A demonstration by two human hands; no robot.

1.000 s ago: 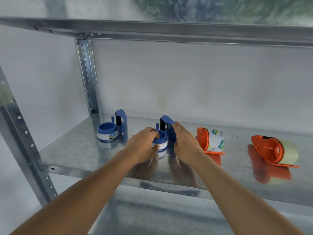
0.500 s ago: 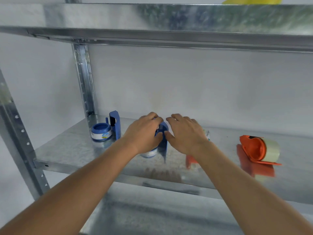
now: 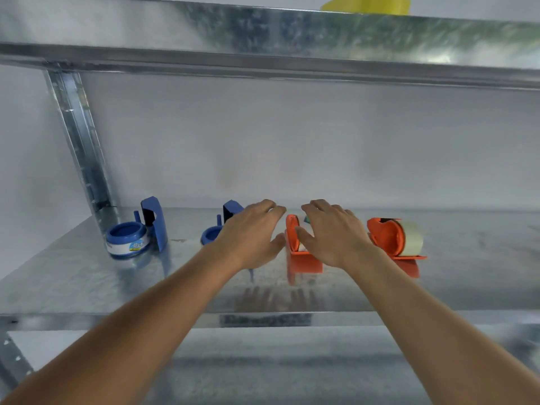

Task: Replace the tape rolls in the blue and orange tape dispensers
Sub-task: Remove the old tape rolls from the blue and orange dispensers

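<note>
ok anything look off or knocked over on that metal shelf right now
Nothing is spilled or broken. The four plastic tape dispensers sit in a row on the galvanised metal shelf: two blue, two orange. The left hand and right hand hover open over the middle pair.

Blue dispensers (image 3: 153,220), orange dispensers (image 3: 385,235)

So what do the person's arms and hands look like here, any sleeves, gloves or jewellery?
Both forearms are bare up to the frame edge, with no sleeves showing. The left hand and right hand wear no gloves, and no rings, watch or wristband are visible.
</note>
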